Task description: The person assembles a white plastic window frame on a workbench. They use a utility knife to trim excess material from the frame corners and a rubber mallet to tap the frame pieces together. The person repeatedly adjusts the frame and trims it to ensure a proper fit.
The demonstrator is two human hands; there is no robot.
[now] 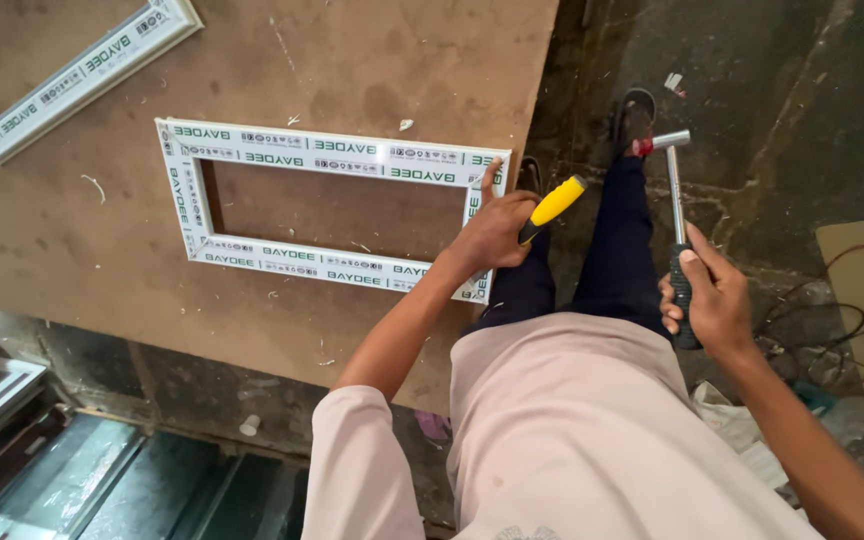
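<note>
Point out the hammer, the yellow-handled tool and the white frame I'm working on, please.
hammer (676,200): head view, point on the metal shaft above the right hand's grip.
yellow-handled tool (556,203): head view, point on the yellow handle sticking out of the left hand.
white frame (322,157): head view, point on the top rail.

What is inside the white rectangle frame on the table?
Inside the white frame only the bare brown board shows. The frame's right corner is covered by the left hand, which holds a yellow-handled tool, so what lies under there cannot be seen.
</note>
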